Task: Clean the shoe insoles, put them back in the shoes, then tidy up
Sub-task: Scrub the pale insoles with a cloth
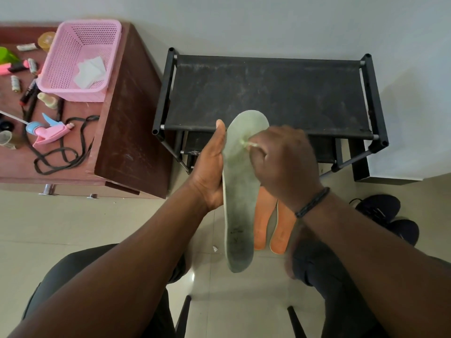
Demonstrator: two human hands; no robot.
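Insole (238, 191), gripped by left hand (211, 167), wants firm short strokes from the brush (250, 144) pinched in right hand (283, 162).

Bright, even daylight — soft shadows under the rack (268, 93) (right hand (285, 164) motion-blurred) — wide-angle bowing at edges.

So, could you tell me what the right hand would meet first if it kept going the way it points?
The right hand points left; its small brush-like tool already touches the grey-green insole, which the left hand holds.
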